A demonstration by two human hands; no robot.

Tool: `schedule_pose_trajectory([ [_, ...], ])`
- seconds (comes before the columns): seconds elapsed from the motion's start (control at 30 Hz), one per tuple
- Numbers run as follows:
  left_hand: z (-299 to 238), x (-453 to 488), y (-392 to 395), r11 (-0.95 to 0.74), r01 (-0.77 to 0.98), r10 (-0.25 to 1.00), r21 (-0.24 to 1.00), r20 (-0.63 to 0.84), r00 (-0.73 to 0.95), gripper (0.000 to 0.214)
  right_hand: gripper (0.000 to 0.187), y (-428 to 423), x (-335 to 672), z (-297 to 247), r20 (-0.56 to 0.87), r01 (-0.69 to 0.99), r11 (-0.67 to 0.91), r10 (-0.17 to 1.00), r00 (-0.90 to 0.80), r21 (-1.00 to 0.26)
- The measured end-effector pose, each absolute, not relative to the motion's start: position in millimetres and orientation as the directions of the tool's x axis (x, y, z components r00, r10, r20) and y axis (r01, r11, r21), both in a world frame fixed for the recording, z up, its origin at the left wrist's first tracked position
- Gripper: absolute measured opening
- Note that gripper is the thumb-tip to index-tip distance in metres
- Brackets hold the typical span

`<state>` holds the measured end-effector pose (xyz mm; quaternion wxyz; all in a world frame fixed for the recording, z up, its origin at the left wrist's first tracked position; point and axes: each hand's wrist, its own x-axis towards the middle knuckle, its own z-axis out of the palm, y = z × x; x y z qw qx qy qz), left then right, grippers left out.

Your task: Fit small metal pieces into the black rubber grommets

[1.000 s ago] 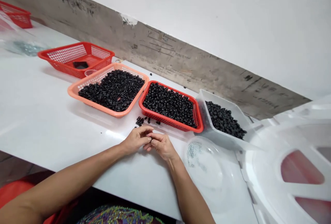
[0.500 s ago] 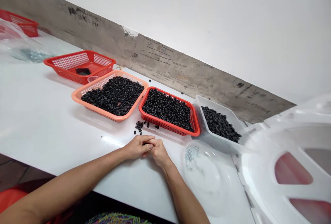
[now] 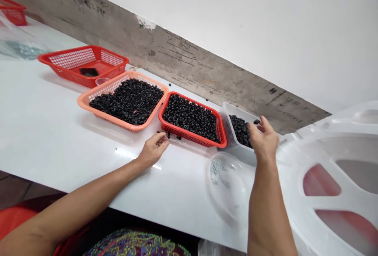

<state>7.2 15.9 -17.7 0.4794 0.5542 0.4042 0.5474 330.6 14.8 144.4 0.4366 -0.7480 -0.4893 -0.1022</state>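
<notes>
Broadly, a long white table top [image 3: 50, 130] is seen running diagonally below a stained concrete wall [image 3: 189, 67], and a large white moulded plastic form [image 3: 295, 193] is intruded into the view at the right. Four containers are lined up along the table's far edge. A red plastic basket [image 3: 71, 61] is placed furthest left, with a dark object [image 3: 88, 72] lying inside it. Next to it, a salmon-orange basket [image 3: 88, 104] and a red tray [image 3: 177, 124] are heaped with small black ring-shaped pieces [image 3: 126, 100], and more of these are held in a clear plastic tub [image 3: 233, 145] just beyond. A clear round dish [image 3: 226, 185] is set nearer the person, with small silvery parts [image 3: 217, 171] gathered inside it.

The right hand [image 3: 264, 140] is held partly open above the tub's near corner, its fingers spread over the black pieces; whether a piece is gripped cannot be told. The left hand [image 3: 153, 149] is loosely curled beside the red tray's corner, close to a few scattered black pieces [image 3: 168, 134], and its contents cannot be seen.
</notes>
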Motion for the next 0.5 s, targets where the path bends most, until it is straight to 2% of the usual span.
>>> schedule_pose_trajectory([
  [0.03,-17.4,6.7,16.8,-0.226,-0.068,0.971,0.972,0.230,0.062,0.033,0.063,18.8,336.3,144.5,0.548,0.849,-0.216,0.682,0.485,-0.482],
  [0.1,-16.6,5.2,19.1,-0.246,-0.041,0.968,0.968,0.248,0.035,0.032,0.064,19.0,327.8,136.2,0.569,0.898,-0.180,0.719,0.399,-0.402],
  [0.2,-15.2,1.4,24.3,-0.250,0.007,0.968,0.968,0.250,-0.030,0.029,0.045,6.0,278.8,106.7,0.607,0.920,0.112,0.780,0.153,-0.376],
  [0.3,-14.8,-2.4,30.0,-0.248,0.080,0.962,0.966,0.255,-0.098,0.025,0.025,-3.1,224.0,70.8,0.434,0.890,0.304,0.890,-0.138,-0.341],
  [0.37,-15.5,-3.7,33.2,-0.254,0.124,0.955,0.959,0.269,-0.123,0.025,0.024,-0.2,199.9,49.2,0.274,0.917,0.296,0.936,-0.222,-0.268],
  [0.43,-16.9,-3.9,35.7,-0.266,0.142,0.949,0.953,0.285,-0.132,0.026,0.027,8.1,186.9,30.5,0.163,0.962,0.226,0.966,-0.200,-0.156],
  [0.5,-18.7,-3.5,37.7,-0.275,0.141,0.946,0.951,0.294,-0.139,0.026,0.031,17.3,181.2,14.5,0.116,0.985,0.161,0.981,-0.153,-0.062],
])
